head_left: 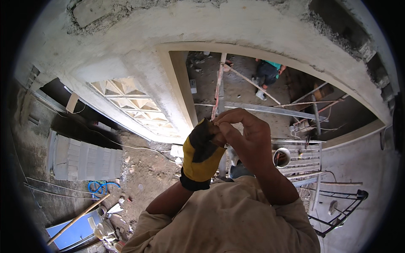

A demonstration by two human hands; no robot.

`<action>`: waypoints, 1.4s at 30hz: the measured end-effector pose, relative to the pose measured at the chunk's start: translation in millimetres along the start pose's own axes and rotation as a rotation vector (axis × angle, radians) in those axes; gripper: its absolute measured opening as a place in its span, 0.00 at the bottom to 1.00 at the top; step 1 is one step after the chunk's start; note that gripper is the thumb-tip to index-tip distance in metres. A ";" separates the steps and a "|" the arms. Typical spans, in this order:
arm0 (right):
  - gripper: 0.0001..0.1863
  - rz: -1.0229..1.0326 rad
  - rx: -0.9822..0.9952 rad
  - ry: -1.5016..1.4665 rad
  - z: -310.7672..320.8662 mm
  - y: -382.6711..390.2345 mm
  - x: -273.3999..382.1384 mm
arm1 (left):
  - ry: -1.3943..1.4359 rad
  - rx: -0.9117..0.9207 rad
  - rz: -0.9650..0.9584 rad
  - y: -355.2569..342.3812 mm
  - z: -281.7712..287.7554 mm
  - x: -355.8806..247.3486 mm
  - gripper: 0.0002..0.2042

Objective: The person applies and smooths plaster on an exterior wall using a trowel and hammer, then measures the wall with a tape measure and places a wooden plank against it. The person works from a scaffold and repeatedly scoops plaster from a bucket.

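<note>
The two hands meet near the centre of the frame, and the relation that matters is there. The left hand wears a yellow and black glove; the right hand is bare. The long axis of the glove goes from the cuff, a little below the centre, upward and slightly to the right, so its finger end is its upper end.

The right hand comes to this end from the right side. Its thumb and index finger are brought together in a pinch, and their tips lie at the upper right edge of the glove, in contact or nearly so. If some thin thing is between these tips, I cannot tell, because it is too small and partly hidden. The left fingers seem bent toward the right ones, but I cannot tell if they grip anything.

From the right fingertips, the body of the glove lies downward and to the left. The right hand is nearest to its finger end, while the cuff is well apart from it. A reddish pole stands behind the fingertips, in the upper middle of the frame.
</note>
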State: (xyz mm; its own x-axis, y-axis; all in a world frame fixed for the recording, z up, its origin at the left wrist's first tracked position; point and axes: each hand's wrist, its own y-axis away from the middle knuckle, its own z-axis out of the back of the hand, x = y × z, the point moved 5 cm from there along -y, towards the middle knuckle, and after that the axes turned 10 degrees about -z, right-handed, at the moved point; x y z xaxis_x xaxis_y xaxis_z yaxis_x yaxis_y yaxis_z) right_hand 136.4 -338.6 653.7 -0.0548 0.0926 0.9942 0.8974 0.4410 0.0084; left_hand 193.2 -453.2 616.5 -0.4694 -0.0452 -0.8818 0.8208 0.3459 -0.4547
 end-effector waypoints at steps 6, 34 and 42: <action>0.05 0.327 -0.099 0.386 3.1 6.1 15.5 | -0.416 0.038 -0.316 -11.1 31.5 -22.8 0.12; 0.09 0.714 -0.091 1.025 16.5 4.7 47.1 | -0.365 0.375 -0.227 -39.1 9.6 -22.5 0.11; 0.04 0.296 0.247 0.711 26.3 -17.2 17.4 | -0.574 0.550 -0.453 -50.8 3.9 -42.3 0.14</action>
State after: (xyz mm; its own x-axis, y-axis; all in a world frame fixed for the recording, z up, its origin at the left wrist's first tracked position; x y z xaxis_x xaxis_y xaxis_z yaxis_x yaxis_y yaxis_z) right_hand 108.5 -321.1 668.1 0.5358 -0.3169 0.7826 0.7038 0.6797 -0.2066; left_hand 172.7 -472.6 676.5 -0.6715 -0.5776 -0.4643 0.7058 -0.3074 -0.6383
